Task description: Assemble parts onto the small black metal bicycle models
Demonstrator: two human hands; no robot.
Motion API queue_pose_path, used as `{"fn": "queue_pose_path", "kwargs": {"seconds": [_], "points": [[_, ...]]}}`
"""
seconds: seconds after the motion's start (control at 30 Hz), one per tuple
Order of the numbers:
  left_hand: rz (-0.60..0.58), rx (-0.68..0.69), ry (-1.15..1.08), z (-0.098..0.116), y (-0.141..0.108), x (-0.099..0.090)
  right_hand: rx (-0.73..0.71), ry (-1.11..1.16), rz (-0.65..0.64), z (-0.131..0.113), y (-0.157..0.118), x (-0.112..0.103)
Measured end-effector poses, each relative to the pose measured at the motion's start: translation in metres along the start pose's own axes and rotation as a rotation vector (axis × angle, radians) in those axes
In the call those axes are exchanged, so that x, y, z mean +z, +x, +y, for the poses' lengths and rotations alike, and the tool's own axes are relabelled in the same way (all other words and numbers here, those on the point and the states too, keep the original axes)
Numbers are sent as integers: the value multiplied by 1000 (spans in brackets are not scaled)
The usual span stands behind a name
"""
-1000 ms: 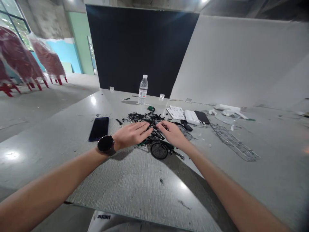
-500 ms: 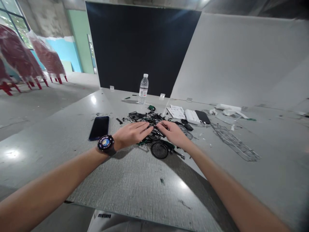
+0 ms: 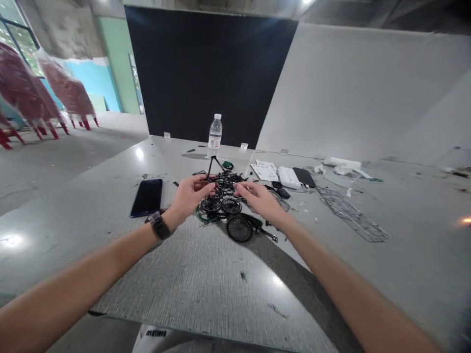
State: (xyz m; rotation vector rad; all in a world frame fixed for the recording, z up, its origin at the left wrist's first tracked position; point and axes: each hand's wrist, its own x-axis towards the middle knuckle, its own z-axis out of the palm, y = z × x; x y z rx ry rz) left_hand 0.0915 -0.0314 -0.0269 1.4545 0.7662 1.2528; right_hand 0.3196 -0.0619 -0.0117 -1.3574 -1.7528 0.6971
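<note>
A pile of small black and green model bicycle parts lies on the grey table (image 3: pixel 176 274). At its left side my left hand (image 3: pixel 189 196) pinches a thin black frame piece (image 3: pixel 211 168), which sticks up above the fingers. My right hand (image 3: pixel 257 198) hovers at the right of the pile, thumb and fingertips close together; whatever they may hold is too small to make out. Between and below the hands lie spoked wheels, the largest black wheel (image 3: pixel 239 230) nearest the table's front.
A phone (image 3: pixel 147 197) lies left of my left hand. Behind the pile stands a water bottle (image 3: pixel 215 135). Paper sheets (image 3: pixel 265 170), a white case (image 3: pixel 289 177) and a grey parts frame (image 3: pixel 349 213) lie to the right. A black panel (image 3: pixel 209 73) rises at the back.
My left hand has turned and drawn slightly back left, and a black frame piece now stands up from its fingers. More wheels show below the hands. The view has shifted slightly.
</note>
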Motion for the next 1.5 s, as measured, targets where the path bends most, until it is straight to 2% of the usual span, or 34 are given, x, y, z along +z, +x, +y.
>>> {"fn": "queue_pose_path", "kwargs": {"seconds": [0.1,0.23,0.37,0.57,0.67,0.7,0.77,0.8,0.87,0.9,0.97,1.0,1.13,1.5], "points": [[-25,-163,-236,0,-3,8,84,216,-57,-8,-5,17],[-51,-219,-295,-1,-6,13,57,233,1,-11,-9,28],[-83,-205,-187,-3,-6,11,43,235,-4,-11,-10,30],[-174,-63,132,0,-4,13,148,361,-18,-12,-12,34],[-166,-24,368,11,13,-6,182,402,-31,-13,-11,33],[-134,19,501,15,21,-19,188,406,-30,-13,-11,32],[5,131,817,20,36,-53,203,401,-31,-13,-11,29],[58,138,1019,20,42,-71,214,394,-33,-13,-10,27],[88,-10,1390,11,47,-107,231,374,-34,-12,-10,25],[61,-109,1499,3,46,-121,235,367,-36,-11,-10,24],[-35,-197,1553,-17,41,-141,237,363,-34,-11,-9,24],[-43,-221,1529,-26,39,-147,237,365,-34,-11,-9,25],[-13,-165,1482,-46,34,-151,224,373,-36,-11,-9,26],[63,-200,1440,-45,41,-143,236,373,-41,-10,-9,27]]}}
